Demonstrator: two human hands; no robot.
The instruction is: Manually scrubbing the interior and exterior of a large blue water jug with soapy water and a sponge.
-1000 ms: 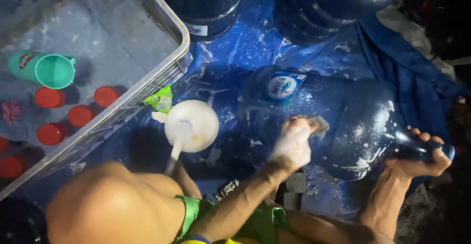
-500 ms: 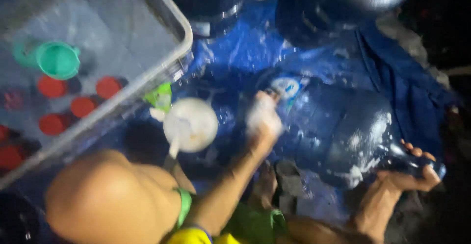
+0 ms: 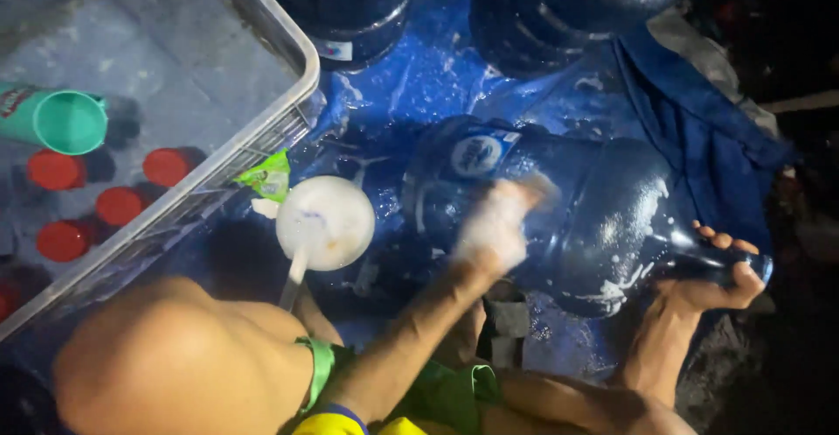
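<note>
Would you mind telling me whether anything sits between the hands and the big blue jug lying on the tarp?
Nothing visible does. The left hand, blurred, is already on the jug, and the right hand grips its neck.

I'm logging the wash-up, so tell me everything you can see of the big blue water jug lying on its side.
The big blue water jug is translucent dark blue plastic, lying on its side on the wet blue tarp, neck pointing right. A label sits near its base, and white soap suds streak its shoulder. The right hand grips the neck from below; the left hand, blurred and soapy, presses on its body.
</note>
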